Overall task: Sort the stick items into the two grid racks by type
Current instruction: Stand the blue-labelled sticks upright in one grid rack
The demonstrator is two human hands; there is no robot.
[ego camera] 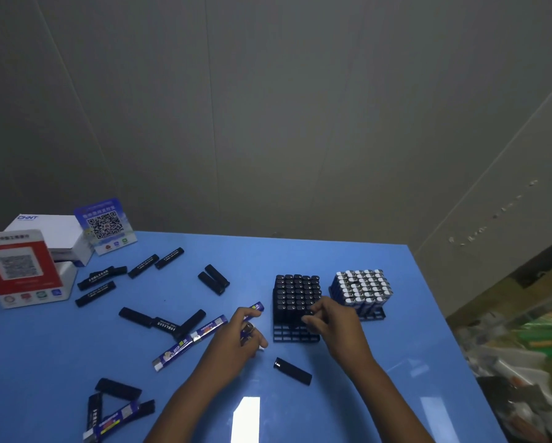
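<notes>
Two black grid racks stand mid-table. The left rack [295,335] holds several black sticks; the right rack [373,314] holds several blue sticks with white tops. My right hand [333,321] is at the front of the left rack, its fingers pinching a black stick [305,314] there. My left hand [236,342] grips blue printed sticks [256,307], one pointing toward the left rack. Loose black sticks [292,371] and blue printed sticks [189,340] lie scattered on the blue table [396,362].
A red QR stand [22,266], a white box [49,231] and a blue QR stand [105,225] sit at the back left. The table's right edge drops to clutter [524,362] on the floor. A grey wall is behind.
</notes>
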